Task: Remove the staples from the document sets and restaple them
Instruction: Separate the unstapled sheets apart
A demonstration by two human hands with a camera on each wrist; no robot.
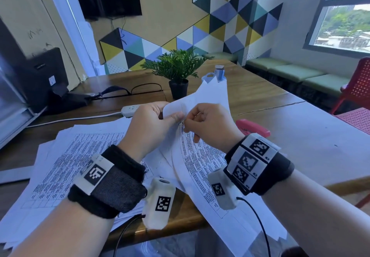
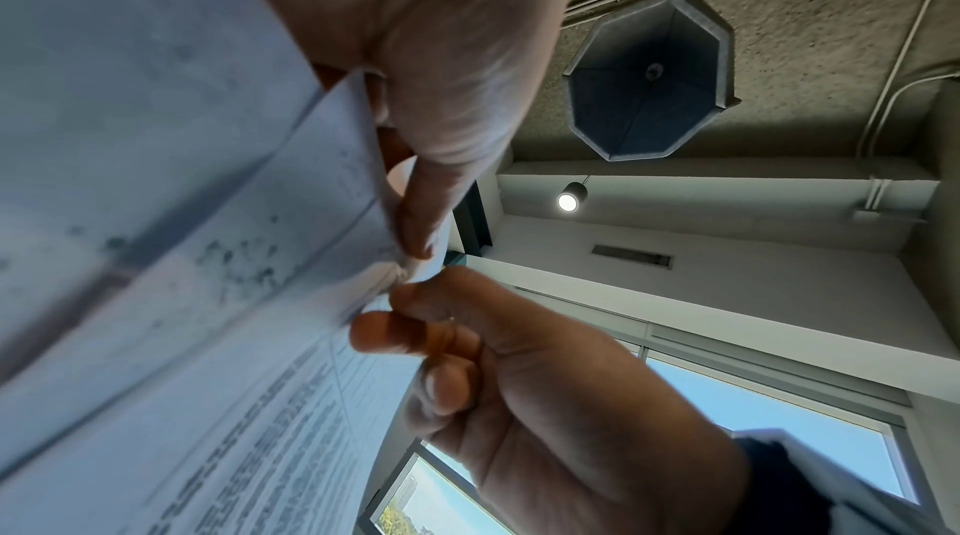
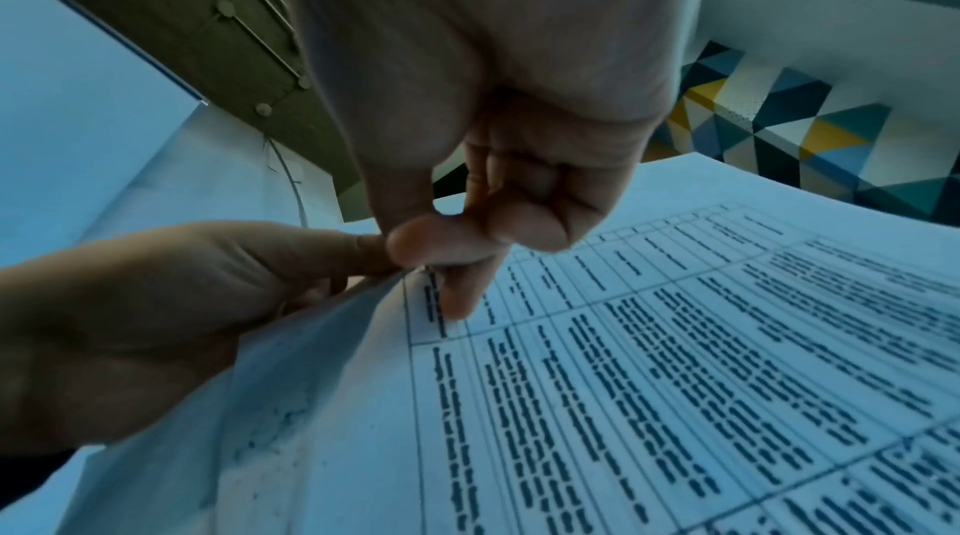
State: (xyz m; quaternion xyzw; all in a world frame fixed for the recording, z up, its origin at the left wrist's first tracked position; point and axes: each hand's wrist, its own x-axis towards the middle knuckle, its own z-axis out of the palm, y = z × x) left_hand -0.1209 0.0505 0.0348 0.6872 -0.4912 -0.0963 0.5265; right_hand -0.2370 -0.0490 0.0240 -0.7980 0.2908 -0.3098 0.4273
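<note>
Daylight from the window (image 1: pixel 340 16) at upper right brightens the head view; straight edges bow toward its borders. Both wrist views carry a blue cast, with near paper (image 2: pixel 129 133) blurred. A ceiling spotlight (image 2: pixel 568 201) glares.

No legible text anywhere. The held document set (image 1: pixel 200 156) and the loose sheets (image 1: pixel 80 156) on the table near left carry printed tables, but the print is too blurred to read in all three views. The wrist bands (image 1: pixel 254 162) show only black-and-white square marker codes with tiny corner digits that can't be made out.
</note>
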